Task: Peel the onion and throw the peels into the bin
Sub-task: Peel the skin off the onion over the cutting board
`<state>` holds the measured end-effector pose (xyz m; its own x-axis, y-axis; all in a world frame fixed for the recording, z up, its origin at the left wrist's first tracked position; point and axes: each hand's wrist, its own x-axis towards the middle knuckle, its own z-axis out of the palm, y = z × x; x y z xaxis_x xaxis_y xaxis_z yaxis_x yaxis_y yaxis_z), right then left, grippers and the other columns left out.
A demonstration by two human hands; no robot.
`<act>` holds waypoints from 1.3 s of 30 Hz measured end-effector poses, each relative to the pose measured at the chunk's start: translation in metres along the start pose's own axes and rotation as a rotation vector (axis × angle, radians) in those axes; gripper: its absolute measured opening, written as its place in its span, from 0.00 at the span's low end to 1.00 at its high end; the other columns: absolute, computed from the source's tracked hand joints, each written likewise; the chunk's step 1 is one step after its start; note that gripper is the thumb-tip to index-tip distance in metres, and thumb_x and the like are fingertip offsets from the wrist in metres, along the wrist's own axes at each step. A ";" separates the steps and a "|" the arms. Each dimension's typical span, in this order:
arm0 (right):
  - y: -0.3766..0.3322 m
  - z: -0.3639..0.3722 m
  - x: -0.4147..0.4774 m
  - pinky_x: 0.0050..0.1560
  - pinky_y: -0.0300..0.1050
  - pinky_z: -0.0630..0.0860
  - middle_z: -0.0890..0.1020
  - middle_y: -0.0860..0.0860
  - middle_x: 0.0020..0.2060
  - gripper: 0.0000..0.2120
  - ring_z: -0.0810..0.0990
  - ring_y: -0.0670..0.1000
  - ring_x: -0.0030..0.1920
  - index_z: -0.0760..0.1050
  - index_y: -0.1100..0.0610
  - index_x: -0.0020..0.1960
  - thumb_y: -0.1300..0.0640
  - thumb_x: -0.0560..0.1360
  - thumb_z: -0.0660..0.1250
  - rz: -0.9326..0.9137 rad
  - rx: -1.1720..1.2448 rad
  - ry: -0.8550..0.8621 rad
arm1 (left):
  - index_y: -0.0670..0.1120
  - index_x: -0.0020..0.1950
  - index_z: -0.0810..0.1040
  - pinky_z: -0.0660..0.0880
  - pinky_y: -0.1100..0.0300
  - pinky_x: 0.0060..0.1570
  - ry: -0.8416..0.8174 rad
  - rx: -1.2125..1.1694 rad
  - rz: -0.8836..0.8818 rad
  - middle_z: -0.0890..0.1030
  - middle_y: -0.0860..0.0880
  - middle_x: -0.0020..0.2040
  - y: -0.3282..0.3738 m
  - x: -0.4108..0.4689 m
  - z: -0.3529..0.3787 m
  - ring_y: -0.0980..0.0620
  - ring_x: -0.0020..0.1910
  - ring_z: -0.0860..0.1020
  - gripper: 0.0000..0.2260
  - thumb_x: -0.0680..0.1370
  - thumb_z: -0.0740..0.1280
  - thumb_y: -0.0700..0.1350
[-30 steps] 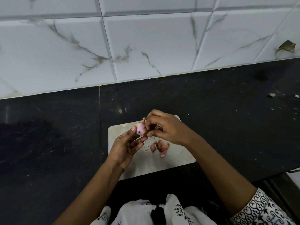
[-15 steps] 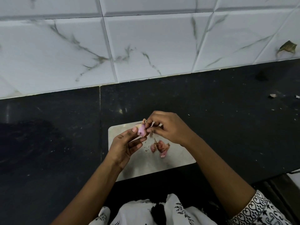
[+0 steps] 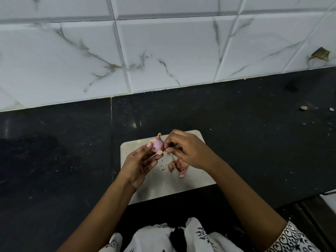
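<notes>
Black speckled stone makes up the surface (image 3: 254, 133), and a pale cutting board (image 3: 163, 190) lies on it near the front edge. Above the board's far left part, a small onion (image 3: 157, 144) is held in the air. It is pinkish purple and glossy where bare, with a dry brown tip pointing up and a pale flap of skin at its lower end. The left hand (image 3: 140, 164) grips the onion from the left with curled fingertips. The right hand (image 3: 189, 151) pinches the onion at that flap with thumb and forefinger, its other fingers curled. Pink peels (image 3: 179, 166) lie in a small heap on the board, just under the right hand. A patterned white sleeve (image 3: 294, 237) covers the right forearm. Small scraps (image 3: 304, 107) lie far right on the surface. White marbled wall tiles (image 3: 163, 51) rise behind.
</notes>
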<state>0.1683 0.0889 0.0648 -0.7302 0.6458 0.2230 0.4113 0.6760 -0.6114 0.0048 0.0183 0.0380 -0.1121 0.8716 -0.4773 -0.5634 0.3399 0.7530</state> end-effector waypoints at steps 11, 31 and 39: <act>0.003 0.007 -0.011 0.51 0.46 0.79 0.73 0.44 0.60 0.26 0.77 0.45 0.55 0.68 0.46 0.65 0.51 0.70 0.72 0.116 0.113 -0.012 | 0.43 0.52 0.79 0.79 0.68 0.32 0.027 -0.148 -0.106 0.86 0.46 0.41 -0.009 0.002 -0.002 0.55 0.37 0.84 0.14 0.74 0.66 0.51; 0.007 0.023 -0.015 0.42 0.40 0.77 0.76 0.49 0.45 0.07 0.75 0.44 0.45 0.77 0.56 0.47 0.55 0.75 0.61 0.053 -0.053 0.228 | 0.37 0.57 0.78 0.79 0.65 0.35 0.080 -0.256 -0.194 0.85 0.42 0.45 -0.009 0.003 -0.004 0.52 0.38 0.85 0.24 0.73 0.67 0.56; -0.006 0.027 -0.008 0.51 0.43 0.78 0.78 0.47 0.57 0.04 0.77 0.43 0.56 0.78 0.57 0.43 0.63 0.70 0.70 0.101 0.175 0.214 | 0.40 0.59 0.78 0.80 0.65 0.34 0.014 -0.216 -0.192 0.85 0.44 0.44 -0.010 0.000 -0.004 0.51 0.41 0.85 0.20 0.73 0.66 0.53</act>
<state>0.1565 0.0701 0.0466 -0.5514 0.7793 0.2978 0.3619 0.5451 -0.7562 0.0071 0.0140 0.0290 0.0033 0.7933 -0.6088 -0.7367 0.4135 0.5350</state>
